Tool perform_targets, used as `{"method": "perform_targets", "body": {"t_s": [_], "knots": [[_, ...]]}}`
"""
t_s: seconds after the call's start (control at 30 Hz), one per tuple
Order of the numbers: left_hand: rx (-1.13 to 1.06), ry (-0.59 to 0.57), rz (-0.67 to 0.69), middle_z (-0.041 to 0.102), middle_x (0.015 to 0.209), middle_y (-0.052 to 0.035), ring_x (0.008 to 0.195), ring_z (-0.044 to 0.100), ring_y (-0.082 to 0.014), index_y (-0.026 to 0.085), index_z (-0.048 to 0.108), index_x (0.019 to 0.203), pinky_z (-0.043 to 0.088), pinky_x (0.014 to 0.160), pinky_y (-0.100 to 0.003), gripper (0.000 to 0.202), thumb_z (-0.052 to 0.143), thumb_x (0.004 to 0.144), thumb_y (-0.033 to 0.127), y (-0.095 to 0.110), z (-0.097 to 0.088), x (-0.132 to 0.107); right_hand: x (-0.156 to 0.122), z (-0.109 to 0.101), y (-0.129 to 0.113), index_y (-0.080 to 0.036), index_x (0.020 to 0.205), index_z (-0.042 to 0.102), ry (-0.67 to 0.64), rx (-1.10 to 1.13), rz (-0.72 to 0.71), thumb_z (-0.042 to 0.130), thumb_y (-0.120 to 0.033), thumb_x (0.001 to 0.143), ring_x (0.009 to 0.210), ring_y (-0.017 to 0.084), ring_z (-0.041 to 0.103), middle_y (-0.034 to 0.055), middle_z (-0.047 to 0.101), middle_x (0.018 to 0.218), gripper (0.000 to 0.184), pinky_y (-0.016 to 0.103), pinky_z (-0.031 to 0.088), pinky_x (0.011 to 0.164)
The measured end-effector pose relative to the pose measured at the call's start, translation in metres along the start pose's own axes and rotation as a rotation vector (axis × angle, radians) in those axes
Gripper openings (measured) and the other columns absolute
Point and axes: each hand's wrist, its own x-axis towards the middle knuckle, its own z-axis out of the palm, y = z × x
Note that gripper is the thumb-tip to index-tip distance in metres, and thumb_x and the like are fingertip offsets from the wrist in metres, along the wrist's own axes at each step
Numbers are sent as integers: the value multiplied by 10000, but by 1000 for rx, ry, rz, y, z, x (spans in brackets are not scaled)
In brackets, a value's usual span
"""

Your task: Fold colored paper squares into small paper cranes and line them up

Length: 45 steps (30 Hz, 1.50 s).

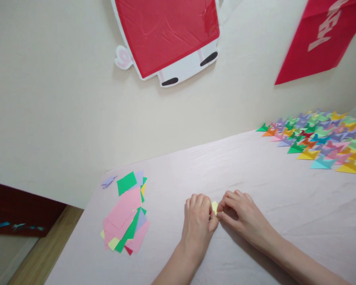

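Between my two hands is a small piece of pale yellow paper [214, 206], low over the table or resting on it. My left hand [198, 215] is closed on its left side, with thumb and curled fingers at the paper. From the right, my right hand [239, 209] pinches the paper's edge between thumb and fingertips. Most of the paper is covered by the fingers, so its folds cannot be made out.
Left of my hands lies a loose pile of coloured paper sheets [123, 215]. Rows of folded paper pieces [323, 138] in many colours stand at the back right. The cloth-covered table [172, 174] meets a wall [62, 99] bearing a red-and-white cutout [169, 35] and a red banner [308, 47].
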Motion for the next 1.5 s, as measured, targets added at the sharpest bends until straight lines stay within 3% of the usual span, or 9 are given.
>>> {"method": "perform_targets", "body": {"t_s": [0.43, 0.7, 0.87, 1.17, 1.37, 1.5], "knots": [[-20, 30, -19, 567, 877, 7, 880, 490, -208, 227, 464, 832, 361, 791, -367, 276, 500, 770, -40, 2, -3, -2, -2, -2, 3, -226, 814, 657, -14, 52, -7, 484, -44, 801, 872, 211, 553, 24, 659, 862, 252, 361, 372, 797], [-96, 8, -16, 574, 906, 5, 898, 487, -209, 231, 489, 873, 348, 818, -371, 223, 499, 840, 11, 2, -8, -6, 0, 5, -10, -223, 784, 635, 60, -4, 65, 607, -192, 835, 868, 223, 546, 24, 641, 841, 66, 368, 337, 795], [-205, -34, -21, 583, 945, -6, 943, 500, -222, 241, 496, 896, 353, 837, -376, 200, 485, 852, 47, -1, -14, -6, 1, 6, -9, -228, 816, 646, 48, 18, 70, 582, -117, 822, 902, 219, 545, 19, 641, 868, 128, 357, 316, 797], [-263, -79, -78, 619, 961, -1, 987, 516, -212, 251, 535, 897, 361, 874, -372, 378, 392, 710, -45, -1, -24, -3, 0, 4, -8, -226, 835, 662, 48, 13, 59, 529, -59, 788, 895, 211, 546, 16, 641, 866, 219, 344, 314, 785], [-184, -46, -141, 608, 982, -10, 982, 505, -221, 230, 514, 889, 348, 893, -375, 173, 527, 785, 92, 5, -17, -4, 0, 5, -7, -226, 846, 662, 44, 14, 65, 522, -78, 787, 911, 218, 541, 25, 646, 884, 213, 351, 322, 805], [-182, -105, -194, 604, 1059, -12, 1052, 496, -208, 225, 547, 974, 340, 924, -354, 292, 478, 760, 38, 6, -19, -3, 0, 4, -5, -215, 880, 655, 33, 42, 71, 504, -48, 731, 921, 221, 534, 36, 651, 909, 269, 351, 324, 813]]}}
